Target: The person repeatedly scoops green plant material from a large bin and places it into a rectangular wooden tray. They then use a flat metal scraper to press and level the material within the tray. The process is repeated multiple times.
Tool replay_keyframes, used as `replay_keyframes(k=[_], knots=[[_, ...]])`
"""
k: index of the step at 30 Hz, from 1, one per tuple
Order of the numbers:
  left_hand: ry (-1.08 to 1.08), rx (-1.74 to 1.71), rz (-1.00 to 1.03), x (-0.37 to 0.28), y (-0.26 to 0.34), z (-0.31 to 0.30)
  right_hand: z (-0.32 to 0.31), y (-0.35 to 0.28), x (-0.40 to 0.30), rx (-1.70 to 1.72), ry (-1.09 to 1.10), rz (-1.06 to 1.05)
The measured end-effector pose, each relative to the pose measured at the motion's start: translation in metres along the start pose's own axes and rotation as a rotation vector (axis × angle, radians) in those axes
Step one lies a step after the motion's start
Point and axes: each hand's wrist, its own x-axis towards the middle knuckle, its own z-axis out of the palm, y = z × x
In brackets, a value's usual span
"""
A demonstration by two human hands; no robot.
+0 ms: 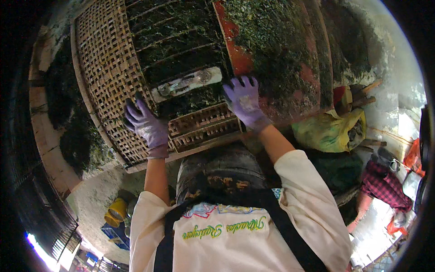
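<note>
My left hand (146,127), in a purple work glove with dark fingertips, lies with spread fingers on a woven bamboo-like panel (105,57). Beside it is a dark slatted section (176,37) strewn with green leafy bits. A pale, worn strip (187,83) with a shiny, clear-looking piece on it lies across that section, between my hands. My right hand (244,100), gloved alike, has its fingers apart near the section's right edge, by a red surface (238,47). Whether its fingertips press on anything is hard to tell. Neither hand appears to hold a thing.
Dark green leafy matter (272,37) covers much of the red surface. A yellow-green sack (328,131) sits at right, near wooden sticks (370,88). Farther right is a checked cloth (385,185). Yellow containers (117,210) and a blue crate (115,234) stand on the floor at lower left.
</note>
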Motion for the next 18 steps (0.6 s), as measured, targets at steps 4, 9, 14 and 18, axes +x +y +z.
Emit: replay_keyframes(k=[4,9,14,18], knots=[[0.004,-0.426,0.719,-0.017,0.033,-0.022,-0.008,0.003,0.004,0.019,0.049,0.046],[-0.321,-0.378,0.903,-0.04,0.092,-0.016,0.004,0.035,-0.009,0.17,0.11,0.012],[-0.217,-0.391,0.925,-0.046,0.11,-0.009,-0.005,0.021,-0.002,-0.066,0.111,0.01],[-0.345,-0.374,0.932,-0.043,0.115,-0.007,-0.027,-0.006,0.021,0.106,0.011,0.038]])
